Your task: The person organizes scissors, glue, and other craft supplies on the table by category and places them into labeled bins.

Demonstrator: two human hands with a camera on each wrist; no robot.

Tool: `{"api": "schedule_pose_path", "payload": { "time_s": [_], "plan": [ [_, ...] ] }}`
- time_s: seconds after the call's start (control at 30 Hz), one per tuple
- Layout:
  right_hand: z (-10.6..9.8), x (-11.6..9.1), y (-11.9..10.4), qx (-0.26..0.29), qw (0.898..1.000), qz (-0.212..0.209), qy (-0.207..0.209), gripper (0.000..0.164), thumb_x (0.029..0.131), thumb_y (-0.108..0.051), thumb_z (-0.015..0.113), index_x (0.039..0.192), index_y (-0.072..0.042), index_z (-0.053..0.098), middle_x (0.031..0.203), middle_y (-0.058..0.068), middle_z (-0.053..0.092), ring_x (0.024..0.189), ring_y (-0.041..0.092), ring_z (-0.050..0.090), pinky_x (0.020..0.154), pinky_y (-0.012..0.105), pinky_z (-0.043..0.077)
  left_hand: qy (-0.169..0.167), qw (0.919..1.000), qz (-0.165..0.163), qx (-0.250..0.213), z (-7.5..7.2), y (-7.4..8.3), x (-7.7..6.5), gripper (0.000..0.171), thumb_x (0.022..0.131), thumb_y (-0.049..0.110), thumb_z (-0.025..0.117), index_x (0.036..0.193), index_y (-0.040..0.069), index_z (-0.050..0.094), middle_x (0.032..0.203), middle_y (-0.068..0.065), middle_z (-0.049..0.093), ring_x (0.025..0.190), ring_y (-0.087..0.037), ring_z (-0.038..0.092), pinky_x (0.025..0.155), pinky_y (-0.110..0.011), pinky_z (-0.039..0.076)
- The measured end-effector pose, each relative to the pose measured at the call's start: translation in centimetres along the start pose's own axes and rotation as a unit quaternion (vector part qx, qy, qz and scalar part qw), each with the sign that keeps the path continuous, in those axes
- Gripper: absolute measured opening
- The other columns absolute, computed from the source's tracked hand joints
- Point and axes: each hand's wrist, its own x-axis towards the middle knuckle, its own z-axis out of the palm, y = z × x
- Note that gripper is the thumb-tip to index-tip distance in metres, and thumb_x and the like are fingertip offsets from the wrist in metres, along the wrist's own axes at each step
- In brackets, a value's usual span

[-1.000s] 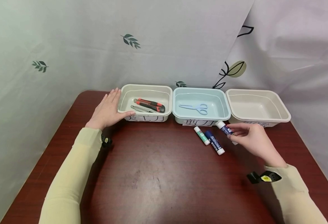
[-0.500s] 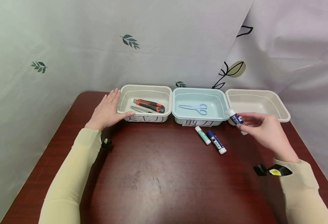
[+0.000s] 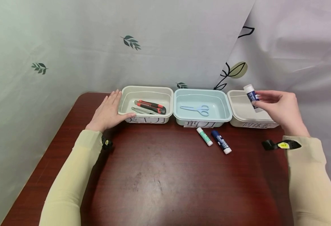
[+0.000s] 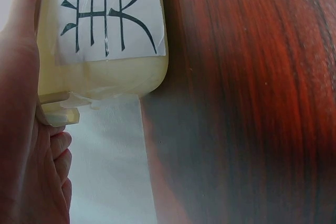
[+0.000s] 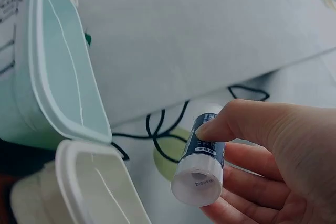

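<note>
My right hand pinches a dark blue glue stick with white ends between thumb and fingers, above the right beige bin. The right wrist view shows the same glue stick tilted, its white end toward the camera. My left hand lies with straight fingers along the left rim of the left beige bin, thumb over its front edge. On the table below the blue bin lie a small green-and-white glue stick and another dark blue glue stick.
Several utility knives lie in the left bin, and light blue scissors in the blue bin. The bins stand in a row with paper labels on their fronts. A patterned curtain hangs behind the brown table.
My right hand has lifted the glue stick up and to the right, from the table in front of the bins to above the right bin. The left hand has stayed in place.
</note>
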Motion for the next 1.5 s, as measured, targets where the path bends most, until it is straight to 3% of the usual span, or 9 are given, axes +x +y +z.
{"api": "schedule_pose_path", "payload": {
  "time_s": [0.17, 0.47, 0.63, 0.77, 0.9, 1.2, 1.5],
  "plan": [
    [-0.4, 1.6, 0.7, -0.015, 0.999, 0.029, -0.007, 0.046, 0.086, -0.025, 0.085, 0.127, -0.008, 0.073, 0.083, -0.029, 0.070, 0.079, -0.010, 0.065, 0.067, 0.012, 0.044, -0.001, 1.0000, 0.000, -0.001, 0.0, 0.0, 0.0, 0.121, 0.086, 0.080, 0.055, 0.161, -0.005, 0.012, 0.167, -0.022, 0.011, 0.154, -0.034, 0.007, 0.124, -0.041, -0.001],
    [0.9, 3.5, 3.2, -0.074, 0.994, 0.068, -0.045, 0.056, 0.087, -0.036, 0.083, 0.131, -0.004, 0.070, 0.074, -0.035, 0.065, 0.076, -0.007, 0.062, 0.064, 0.018, 0.045, 0.000, 1.0000, 0.000, 0.003, 0.0, 0.0, 0.0, 0.121, 0.086, 0.080, 0.055, 0.160, -0.005, 0.013, 0.167, -0.022, 0.012, 0.154, -0.032, 0.006, 0.124, -0.047, 0.005],
    [1.9, 4.0, 4.7, -0.088, 0.992, 0.055, -0.065, 0.048, 0.088, -0.027, 0.081, 0.125, 0.001, 0.072, 0.078, -0.018, 0.072, 0.068, 0.004, 0.064, 0.058, 0.021, 0.050, 0.002, 1.0000, 0.000, 0.003, 0.0, 0.0, 0.0, 0.121, 0.086, 0.080, 0.056, 0.160, -0.005, 0.013, 0.167, -0.022, 0.012, 0.154, -0.033, 0.007, 0.124, -0.046, 0.005],
    [2.5, 4.2, 5.5, -0.108, 0.988, 0.068, -0.083, 0.047, 0.088, -0.027, 0.081, 0.123, 0.003, 0.072, 0.079, -0.004, 0.073, 0.064, 0.009, 0.061, 0.052, 0.026, 0.047, 0.000, 1.0000, 0.000, 0.003, 0.1, 0.0, 0.0, 0.121, 0.086, 0.080, 0.055, 0.161, -0.005, 0.013, 0.167, -0.022, 0.012, 0.154, -0.033, 0.007, 0.124, -0.046, 0.005],
    [2.9, 4.6, 6.0, -0.120, 0.985, 0.085, -0.094, 0.047, 0.087, -0.027, 0.080, 0.122, 0.004, 0.072, 0.075, -0.002, 0.070, 0.063, 0.010, 0.056, 0.050, 0.028, 0.045, 0.000, 1.0000, 0.001, 0.004, 0.1, -0.1, 0.1, 0.121, 0.086, 0.080, 0.055, 0.161, -0.005, 0.013, 0.167, -0.022, 0.012, 0.154, -0.033, 0.007, 0.124, -0.047, 0.005],
    [3.2, 5.1, 6.3, -0.179, 0.974, 0.081, -0.110, 0.046, 0.086, -0.026, 0.081, 0.116, 0.008, 0.072, 0.072, 0.004, 0.070, 0.063, 0.013, 0.058, 0.053, 0.029, 0.045, 0.004, 1.0000, 0.003, 0.006, 0.1, -0.1, 0.1, 0.121, 0.086, 0.080, 0.055, 0.160, -0.005, 0.014, 0.167, -0.022, 0.012, 0.154, -0.035, 0.010, 0.124, -0.048, 0.007],
    [3.2, 5.0, 5.9, -0.171, 0.976, 0.071, -0.111, 0.047, 0.090, -0.025, 0.077, 0.116, 0.013, 0.069, 0.078, 0.018, 0.074, 0.064, 0.013, 0.066, 0.054, 0.025, 0.044, 0.002, 1.0000, 0.001, -0.001, 0.0, 0.0, 0.0, 0.121, 0.086, 0.080, 0.056, 0.160, -0.005, 0.013, 0.167, -0.021, 0.011, 0.154, -0.033, 0.008, 0.124, -0.043, 0.002]
  ]
}}
